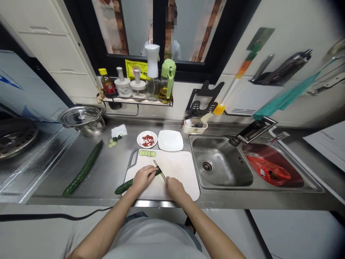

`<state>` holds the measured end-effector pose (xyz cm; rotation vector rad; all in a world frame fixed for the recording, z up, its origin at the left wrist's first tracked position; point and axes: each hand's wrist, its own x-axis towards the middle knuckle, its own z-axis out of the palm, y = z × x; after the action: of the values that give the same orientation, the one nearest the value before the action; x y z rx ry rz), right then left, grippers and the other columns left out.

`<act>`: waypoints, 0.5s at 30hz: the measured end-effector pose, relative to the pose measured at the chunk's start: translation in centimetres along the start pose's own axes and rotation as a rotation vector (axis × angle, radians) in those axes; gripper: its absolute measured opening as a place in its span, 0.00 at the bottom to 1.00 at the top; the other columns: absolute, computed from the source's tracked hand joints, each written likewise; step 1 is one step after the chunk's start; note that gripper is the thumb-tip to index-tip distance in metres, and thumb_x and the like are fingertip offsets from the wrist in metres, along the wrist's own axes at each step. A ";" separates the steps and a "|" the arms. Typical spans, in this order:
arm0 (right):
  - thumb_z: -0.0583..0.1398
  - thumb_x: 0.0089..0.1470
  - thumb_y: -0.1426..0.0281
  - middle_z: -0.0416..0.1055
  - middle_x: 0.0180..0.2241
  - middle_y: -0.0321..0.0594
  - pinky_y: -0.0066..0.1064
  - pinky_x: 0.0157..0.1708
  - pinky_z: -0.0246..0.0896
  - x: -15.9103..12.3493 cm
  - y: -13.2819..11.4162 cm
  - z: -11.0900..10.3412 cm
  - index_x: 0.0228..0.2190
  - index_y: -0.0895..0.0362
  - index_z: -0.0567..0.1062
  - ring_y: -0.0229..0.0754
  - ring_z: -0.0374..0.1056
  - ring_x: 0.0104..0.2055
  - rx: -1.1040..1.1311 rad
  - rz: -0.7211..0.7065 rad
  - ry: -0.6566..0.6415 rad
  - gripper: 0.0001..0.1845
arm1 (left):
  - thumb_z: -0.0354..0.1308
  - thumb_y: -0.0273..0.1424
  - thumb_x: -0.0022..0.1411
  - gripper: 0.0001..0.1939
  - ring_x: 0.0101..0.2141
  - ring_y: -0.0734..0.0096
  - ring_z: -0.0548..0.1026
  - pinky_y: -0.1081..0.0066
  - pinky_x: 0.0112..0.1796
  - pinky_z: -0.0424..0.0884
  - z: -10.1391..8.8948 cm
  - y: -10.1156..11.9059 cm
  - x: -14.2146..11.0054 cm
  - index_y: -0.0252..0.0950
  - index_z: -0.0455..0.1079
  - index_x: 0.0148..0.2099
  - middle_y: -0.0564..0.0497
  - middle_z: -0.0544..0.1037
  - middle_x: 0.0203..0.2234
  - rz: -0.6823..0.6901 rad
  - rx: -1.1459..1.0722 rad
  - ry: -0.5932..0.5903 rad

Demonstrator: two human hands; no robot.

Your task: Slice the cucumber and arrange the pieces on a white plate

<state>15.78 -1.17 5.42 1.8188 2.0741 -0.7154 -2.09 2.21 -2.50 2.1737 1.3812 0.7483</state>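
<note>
On the white cutting board (178, 165) lies a dark green cucumber (124, 187), its near end sticking out past the board's left side. My left hand (143, 178) is closed over the cucumber, fingers curled near its cut end. My right hand (175, 187) grips a knife (160, 171) by the handle, its blade against the cucumber's right end beside my left fingertips. Several thin cucumber slices (147, 153) overlap in a row at the board's upper left. Behind the board stand a plate of small red pieces (148, 140) and a white square plate (170, 140).
A second whole cucumber (83, 169) lies to the left. Beyond it are cucumber scraps (113, 142), a white tissue (119, 130) and a lidded steel pot (88, 122). At right is a double sink (223, 183) holding a red plastic bag (269, 172). A bottle shelf (140, 100) hangs above.
</note>
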 end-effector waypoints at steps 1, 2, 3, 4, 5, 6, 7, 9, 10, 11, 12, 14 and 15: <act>0.47 0.59 0.78 0.74 0.42 0.53 0.31 0.40 0.60 0.2 -0.1 -0.1 0.46 0.63 0.71 0.46 0.70 0.46 0.002 -0.006 0.003 0.18 | 0.51 0.31 0.65 0.14 0.43 0.69 0.75 0.69 0.47 0.70 0.0 0.0 0.0 0.45 0.75 0.48 0.52 0.78 0.43 -0.006 -0.002 -0.001; 0.47 0.59 0.79 0.74 0.42 0.53 0.31 0.41 0.60 0.3 -0.2 -0.2 0.46 0.63 0.71 0.46 0.70 0.47 0.005 -0.010 0.008 0.18 | 0.51 0.31 0.65 0.14 0.43 0.69 0.75 0.69 0.48 0.70 0.0 0.0 0.0 0.45 0.75 0.48 0.52 0.78 0.43 -0.013 -0.005 -0.001; 0.47 0.58 0.79 0.74 0.42 0.53 0.31 0.41 0.60 0.5 -0.3 -0.3 0.46 0.63 0.71 0.45 0.70 0.47 0.009 -0.014 0.014 0.18 | 0.51 0.31 0.65 0.14 0.43 0.69 0.75 0.69 0.48 0.70 0.1 0.0 -0.1 0.45 0.75 0.48 0.52 0.78 0.43 -0.019 -0.007 0.000; 0.47 0.58 0.79 0.74 0.42 0.53 0.31 0.41 0.59 0.6 -0.4 -0.4 0.46 0.62 0.71 0.45 0.70 0.47 0.013 -0.016 0.021 0.18 | 0.51 0.31 0.65 0.14 0.44 0.69 0.75 0.69 0.48 0.70 0.1 0.0 -0.1 0.45 0.75 0.48 0.53 0.78 0.43 -0.025 -0.008 0.000; 0.47 0.58 0.80 0.74 0.42 0.52 0.30 0.42 0.59 0.8 -0.4 -0.4 0.46 0.62 0.71 0.44 0.70 0.47 0.017 -0.015 0.026 0.18 | 0.51 0.32 0.65 0.14 0.44 0.69 0.75 0.69 0.48 0.70 0.1 -0.1 -0.1 0.45 0.75 0.48 0.53 0.78 0.43 -0.028 -0.008 0.001; 0.48 0.58 0.80 0.74 0.42 0.52 0.30 0.42 0.59 0.8 -0.5 -0.4 0.46 0.61 0.71 0.44 0.70 0.46 0.019 -0.013 0.031 0.18 | 0.51 0.32 0.65 0.14 0.44 0.69 0.75 0.69 0.48 0.70 0.1 -0.1 -0.1 0.45 0.75 0.48 0.53 0.78 0.43 -0.031 -0.007 0.001; 0.48 0.58 0.80 0.74 0.42 0.52 0.30 0.42 0.59 0.8 -0.5 -0.4 0.46 0.61 0.71 0.44 0.70 0.46 0.019 -0.011 0.035 0.18 | 0.51 0.32 0.65 0.14 0.44 0.69 0.75 0.69 0.49 0.70 0.1 -0.1 -0.1 0.45 0.75 0.48 0.53 0.78 0.43 -0.032 -0.005 0.001; 0.47 0.58 0.80 0.74 0.42 0.53 0.31 0.41 0.60 0.6 -0.5 -0.2 0.45 0.62 0.71 0.45 0.71 0.46 0.017 -0.007 0.039 0.18 | 0.51 0.32 0.65 0.14 0.44 0.69 0.75 0.68 0.49 0.70 0.1 -0.2 0.0 0.45 0.75 0.48 0.53 0.78 0.44 -0.034 -0.002 -0.002; 0.47 0.58 0.80 0.74 0.42 0.53 0.31 0.41 0.60 0.4 -0.4 0.0 0.45 0.63 0.71 0.46 0.71 0.46 0.013 -0.004 0.042 0.19 | 0.51 0.32 0.65 0.14 0.44 0.68 0.75 0.68 0.49 0.70 0.2 -0.2 0.0 0.45 0.75 0.48 0.52 0.78 0.44 -0.035 -0.002 -0.005; 0.47 0.58 0.81 0.74 0.41 0.54 0.32 0.41 0.60 0.1 -0.3 0.3 0.45 0.63 0.71 0.47 0.71 0.46 0.007 0.001 0.043 0.19 | 0.51 0.32 0.65 0.14 0.44 0.69 0.75 0.69 0.49 0.70 0.2 -0.2 0.0 0.45 0.75 0.48 0.52 0.78 0.44 -0.035 -0.002 -0.008; 0.47 0.57 0.81 0.74 0.41 0.54 0.32 0.40 0.61 -0.2 -0.1 0.5 0.45 0.64 0.71 0.48 0.71 0.46 0.000 0.006 0.043 0.18 | 0.51 0.32 0.65 0.14 0.44 0.69 0.75 0.69 0.48 0.70 0.2 -0.2 0.0 0.45 0.75 0.48 0.52 0.78 0.44 -0.036 -0.003 -0.009; 0.48 0.57 0.80 0.74 0.41 0.54 0.33 0.40 0.61 -0.9 0.2 1.0 0.44 0.64 0.71 0.49 0.71 0.46 -0.011 0.016 0.032 0.17 | 0.51 0.32 0.65 0.14 0.44 0.69 0.75 0.69 0.48 0.70 0.2 -0.2 0.0 0.45 0.75 0.48 0.53 0.78 0.44 -0.042 -0.005 -0.006; 0.48 0.57 0.80 0.75 0.40 0.53 0.33 0.39 0.61 -1.3 0.4 1.2 0.44 0.64 0.71 0.49 0.71 0.46 -0.013 0.021 0.024 0.17 | 0.51 0.32 0.64 0.14 0.44 0.69 0.75 0.69 0.48 0.70 0.2 -0.2 -0.1 0.45 0.75 0.48 0.53 0.78 0.44 -0.046 -0.006 -0.003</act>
<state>16.26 -2.91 5.06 1.8478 2.0671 -0.6761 -2.08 2.21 -2.77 2.1305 1.4207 0.7314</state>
